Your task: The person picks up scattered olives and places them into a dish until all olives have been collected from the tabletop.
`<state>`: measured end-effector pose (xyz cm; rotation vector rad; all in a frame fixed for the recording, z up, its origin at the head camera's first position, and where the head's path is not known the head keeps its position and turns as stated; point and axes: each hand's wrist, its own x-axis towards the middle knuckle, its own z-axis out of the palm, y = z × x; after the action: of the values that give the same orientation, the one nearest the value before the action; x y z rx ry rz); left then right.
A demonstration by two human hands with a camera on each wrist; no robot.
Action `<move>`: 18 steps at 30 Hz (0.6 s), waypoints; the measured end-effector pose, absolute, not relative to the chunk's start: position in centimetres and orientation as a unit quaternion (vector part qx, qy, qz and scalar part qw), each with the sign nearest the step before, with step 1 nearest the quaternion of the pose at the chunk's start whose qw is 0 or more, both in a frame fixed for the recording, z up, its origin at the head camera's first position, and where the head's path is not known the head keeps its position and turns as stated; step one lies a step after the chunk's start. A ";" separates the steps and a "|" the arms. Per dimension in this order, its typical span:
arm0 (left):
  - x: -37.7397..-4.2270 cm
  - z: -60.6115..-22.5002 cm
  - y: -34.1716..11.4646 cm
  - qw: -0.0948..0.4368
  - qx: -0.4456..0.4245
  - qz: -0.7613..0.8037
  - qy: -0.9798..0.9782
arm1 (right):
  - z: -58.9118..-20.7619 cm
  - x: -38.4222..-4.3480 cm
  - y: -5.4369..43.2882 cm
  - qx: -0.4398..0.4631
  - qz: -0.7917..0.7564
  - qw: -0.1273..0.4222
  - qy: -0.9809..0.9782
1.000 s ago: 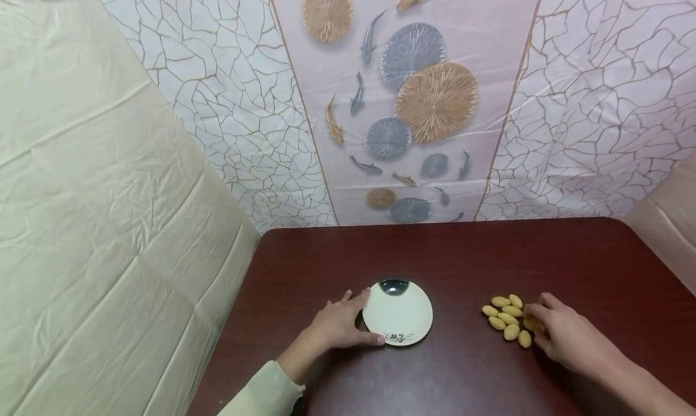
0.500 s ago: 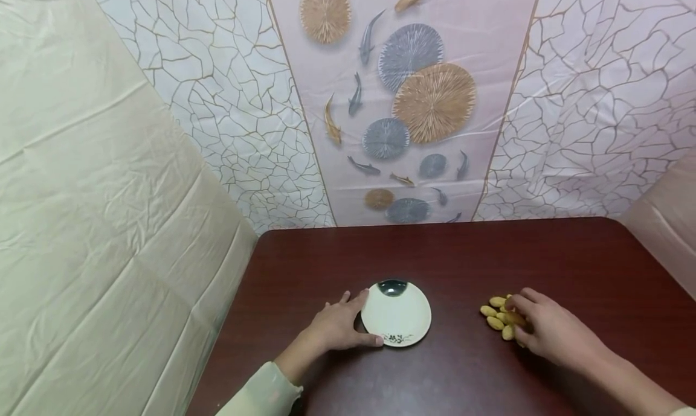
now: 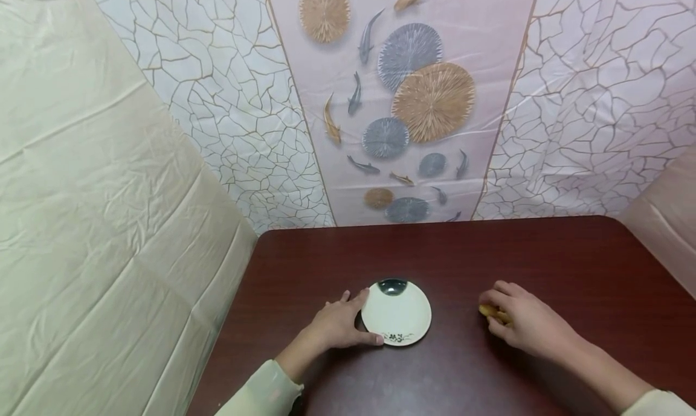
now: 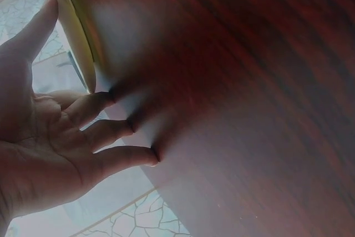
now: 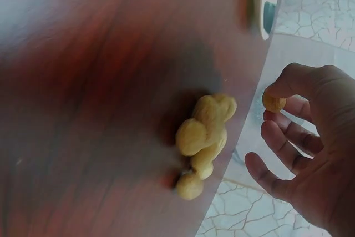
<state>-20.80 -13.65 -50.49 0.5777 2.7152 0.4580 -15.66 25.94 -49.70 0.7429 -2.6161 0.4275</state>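
A round white plate point(image 3: 396, 313) with a dark patch at its far rim and a small floral print lies mid-table. My left hand point(image 3: 338, 324) touches its left rim, thumb and index finger spread; in the left wrist view the other fingertips rest on the table. To the plate's right, my right hand point(image 3: 535, 322) reaches over a pile of small yellow oval pieces and hides most of it in the head view. The right wrist view shows one yellow oval piece point(image 5: 274, 101) pinched between thumb and index finger, and the pile point(image 5: 208, 126) on the table beside the hand.
The dark red-brown wooden table point(image 3: 435, 253) has rounded far corners. Behind it hangs a patterned cloth point(image 3: 408, 114) with fish and round leaf shapes. A pale cloth point(image 3: 119, 223) walls off the left side.
My right hand has moved left across the pile and now covers most of the yellow pieces in the head view. The left hand and the plate have stayed in place.
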 end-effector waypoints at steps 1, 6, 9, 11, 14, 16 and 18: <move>-20.7 -50.4 -13.6 0.163 0.202 0.162 0.952 | -49.6 -15.8 25.7 0.272 0.157 0.196 -0.929; -20.5 -50.3 -13.6 0.163 0.200 0.166 0.952 | -49.4 -16.4 24.4 0.297 0.165 0.204 -0.918; -20.4 -50.2 -13.6 0.163 0.200 0.165 0.952 | -49.3 -16.6 23.6 0.296 0.169 0.193 -0.920; -20.5 -50.3 -13.6 0.161 0.201 0.164 0.952 | -49.2 -16.6 23.1 0.294 0.171 0.191 -0.921; -20.5 -50.3 -13.6 0.161 0.201 0.164 0.952 | -49.3 -16.7 22.3 0.297 0.172 0.199 -0.918; -20.6 -50.2 -13.6 0.162 0.201 0.164 0.952 | -49.3 -16.8 21.9 0.306 0.173 0.209 -0.913; -20.6 -50.2 -13.6 0.163 0.200 0.163 0.952 | -49.3 -16.9 21.5 0.315 0.178 0.213 -0.908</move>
<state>-20.65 -13.59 -50.21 0.5716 2.7162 0.4661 -16.93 21.47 -49.32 0.8735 -2.5211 0.4930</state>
